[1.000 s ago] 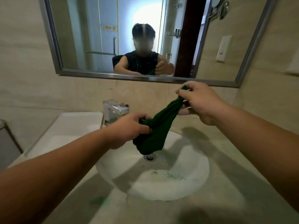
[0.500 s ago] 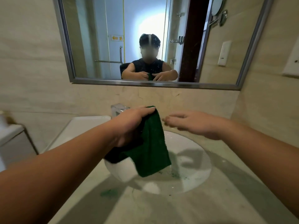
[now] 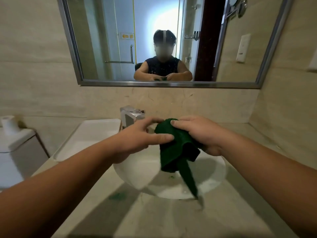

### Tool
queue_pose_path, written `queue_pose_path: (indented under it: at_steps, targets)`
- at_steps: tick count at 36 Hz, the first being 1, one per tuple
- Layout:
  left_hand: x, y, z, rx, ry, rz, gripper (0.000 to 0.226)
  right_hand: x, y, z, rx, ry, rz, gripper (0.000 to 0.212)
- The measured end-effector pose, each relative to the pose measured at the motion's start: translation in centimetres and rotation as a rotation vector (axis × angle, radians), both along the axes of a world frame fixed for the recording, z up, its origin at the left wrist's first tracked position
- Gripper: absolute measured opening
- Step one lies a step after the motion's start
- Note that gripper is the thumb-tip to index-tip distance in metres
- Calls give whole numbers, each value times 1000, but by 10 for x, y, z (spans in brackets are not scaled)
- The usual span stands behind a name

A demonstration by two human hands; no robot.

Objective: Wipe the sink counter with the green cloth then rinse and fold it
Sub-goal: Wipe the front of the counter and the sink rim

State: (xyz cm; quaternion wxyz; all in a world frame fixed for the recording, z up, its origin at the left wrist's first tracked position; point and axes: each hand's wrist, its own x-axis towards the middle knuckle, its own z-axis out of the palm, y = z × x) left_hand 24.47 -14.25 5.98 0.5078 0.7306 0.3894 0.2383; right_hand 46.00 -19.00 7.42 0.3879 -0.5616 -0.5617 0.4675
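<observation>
We see the dark green terry cloth [image 3: 175, 152] hanging over the round white sink basin [image 3: 214, 177]. R hand [image 3: 199, 134] fingers curl round its top, gripping; L hand [image 3: 135, 140] fingers straight, thumb tip touching it.

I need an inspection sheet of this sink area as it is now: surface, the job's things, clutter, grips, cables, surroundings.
Surface: beige counter around a white sink; a green smear on the counter left of the basin.
Job's things: cloth, green, bunched, held over the sink, one corner hanging down.
Clutter: white tray left of the faucet.
Grips: right hand grips the cloth; left hand touches it with thumb and fingertips, pinch unclear.
Cables: nothing seen.
Surroundings: mirror on the wall; paper roll on a tank at far left.
</observation>
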Motion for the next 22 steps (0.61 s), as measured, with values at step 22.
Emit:
queue_pose_path:
  at_steps: [22]
  targets:
    - [-73,-125,-45,783,343,67,68,42,-75,-83,177,-1192,124,36]
